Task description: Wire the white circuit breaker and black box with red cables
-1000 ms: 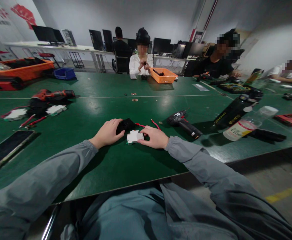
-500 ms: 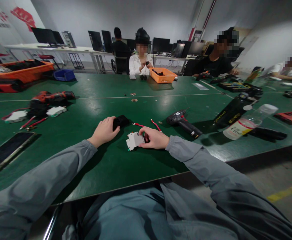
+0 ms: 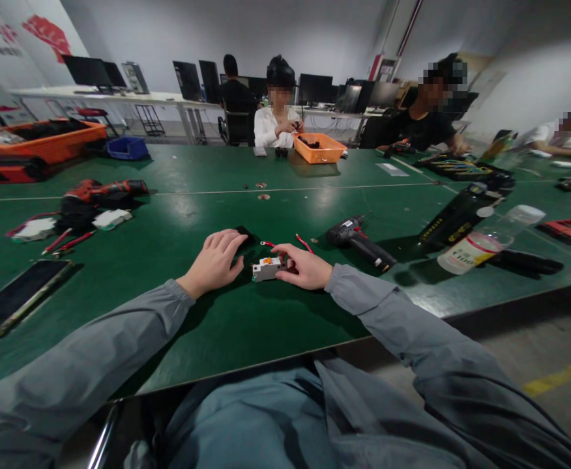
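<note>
A small white circuit breaker with an orange switch faces up, held at its right end between the thumb and fingers of my right hand. To its left, my left hand is open, thumb apart from the fingers, with nothing visible in its grasp. Just beyond those fingertips lies a black block-like object, partly hidden by the hand. Behind my right hand are two short red wires with metal lugs, one partly covered by my fingers and another farther right.
A cordless screwdriver lies right of my hands, near a bottle and a black flask. At left are a phone, a red drill and more breakers. A co-worker sits opposite by an orange basket.
My left hand has come off the black object and moved slightly right toward the breaker. My right hand has turned the breaker so its orange switch shows on top.
</note>
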A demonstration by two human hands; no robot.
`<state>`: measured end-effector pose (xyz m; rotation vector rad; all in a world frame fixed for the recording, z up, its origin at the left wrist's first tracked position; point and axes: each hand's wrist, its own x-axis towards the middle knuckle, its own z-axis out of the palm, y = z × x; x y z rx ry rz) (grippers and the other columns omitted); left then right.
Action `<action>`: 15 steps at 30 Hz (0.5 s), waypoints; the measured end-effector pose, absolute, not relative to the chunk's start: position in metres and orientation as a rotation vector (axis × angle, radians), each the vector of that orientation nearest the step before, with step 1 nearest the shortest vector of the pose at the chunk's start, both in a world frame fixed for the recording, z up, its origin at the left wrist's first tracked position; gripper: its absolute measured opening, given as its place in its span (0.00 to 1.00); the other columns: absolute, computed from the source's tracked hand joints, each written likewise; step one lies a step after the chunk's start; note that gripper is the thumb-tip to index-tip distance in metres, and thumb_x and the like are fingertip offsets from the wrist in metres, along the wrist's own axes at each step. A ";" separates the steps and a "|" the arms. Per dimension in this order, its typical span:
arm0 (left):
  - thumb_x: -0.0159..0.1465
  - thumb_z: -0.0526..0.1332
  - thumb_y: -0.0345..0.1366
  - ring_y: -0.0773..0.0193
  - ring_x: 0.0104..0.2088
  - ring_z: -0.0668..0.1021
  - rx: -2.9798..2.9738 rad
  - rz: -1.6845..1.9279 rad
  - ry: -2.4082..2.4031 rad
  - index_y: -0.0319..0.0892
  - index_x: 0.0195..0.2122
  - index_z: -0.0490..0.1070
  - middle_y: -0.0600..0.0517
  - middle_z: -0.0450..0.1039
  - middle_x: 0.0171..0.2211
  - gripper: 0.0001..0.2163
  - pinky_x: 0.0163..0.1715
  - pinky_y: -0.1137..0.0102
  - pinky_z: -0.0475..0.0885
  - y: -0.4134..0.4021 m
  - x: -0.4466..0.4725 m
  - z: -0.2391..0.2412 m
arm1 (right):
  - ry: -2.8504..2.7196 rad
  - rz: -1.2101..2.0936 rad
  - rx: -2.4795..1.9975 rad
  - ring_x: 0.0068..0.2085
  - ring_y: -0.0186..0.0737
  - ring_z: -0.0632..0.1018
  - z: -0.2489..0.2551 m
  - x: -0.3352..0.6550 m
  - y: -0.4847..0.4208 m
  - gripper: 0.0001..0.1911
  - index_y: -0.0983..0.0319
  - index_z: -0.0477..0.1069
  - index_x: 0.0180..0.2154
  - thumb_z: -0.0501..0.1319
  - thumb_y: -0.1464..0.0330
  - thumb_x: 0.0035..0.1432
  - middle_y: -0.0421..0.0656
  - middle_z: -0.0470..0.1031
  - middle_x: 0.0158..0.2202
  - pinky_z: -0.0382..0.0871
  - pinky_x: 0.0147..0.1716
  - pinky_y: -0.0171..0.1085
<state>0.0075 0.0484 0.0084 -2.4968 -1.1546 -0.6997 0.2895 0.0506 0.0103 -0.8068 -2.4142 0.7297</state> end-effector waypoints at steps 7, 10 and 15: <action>0.65 0.55 0.32 0.48 0.59 0.69 -2.614 -0.615 -0.965 0.45 0.46 0.76 0.45 0.74 0.50 0.12 0.58 0.50 0.62 0.047 0.010 0.010 | -2.360 0.294 -0.926 0.30 0.33 0.68 0.018 0.308 0.069 0.10 0.62 0.69 0.45 0.58 0.63 0.65 0.43 0.70 0.40 0.64 0.32 0.35; 0.65 0.55 0.32 0.49 0.59 0.69 -2.614 -0.633 -0.986 0.44 0.45 0.76 0.45 0.75 0.48 0.12 0.57 0.50 0.62 0.049 0.008 0.010 | -2.384 0.158 -1.018 0.33 0.34 0.69 0.016 0.318 0.077 0.10 0.63 0.71 0.43 0.61 0.65 0.63 0.44 0.70 0.41 0.65 0.33 0.36; 0.65 0.55 0.31 0.49 0.58 0.70 -2.640 -0.629 -0.980 0.44 0.44 0.76 0.45 0.76 0.47 0.12 0.56 0.49 0.63 0.049 0.008 0.011 | -2.454 0.100 -1.222 0.35 0.37 0.73 0.007 0.322 0.084 0.12 0.62 0.73 0.44 0.63 0.63 0.61 0.46 0.71 0.43 0.66 0.35 0.37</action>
